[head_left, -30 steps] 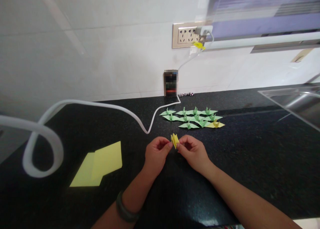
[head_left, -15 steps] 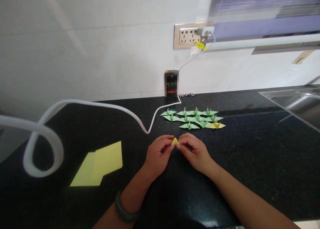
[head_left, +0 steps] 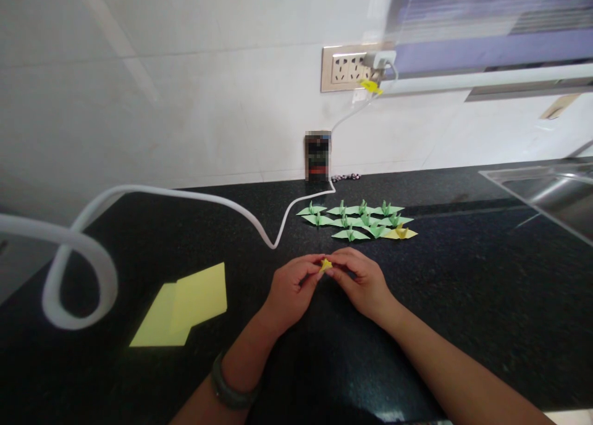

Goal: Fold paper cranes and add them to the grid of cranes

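Observation:
Between the fingertips of both hands is a small folded piece of yellow paper, partly covered by the fingers. My left hand pinches its left side, and my right hand pinches the right side. Just beyond the hands, green paper cranes stand in rows on the black counter, wings spread. One yellow paper crane sits at the right end of the front row. Two overlapping sheets of yellow paper lie flat to the left of my left hand.
A thick white cable loops over the left of the black counter. Against the wall leans a phone-like device with a blurred screen, below a wall socket. A metal sink lies at the right.
The folded yellow paper has shifted slightly down and its visible shape differs a little between the fingertips. Both hands keep their pinch; the cranes and sheets stay put.

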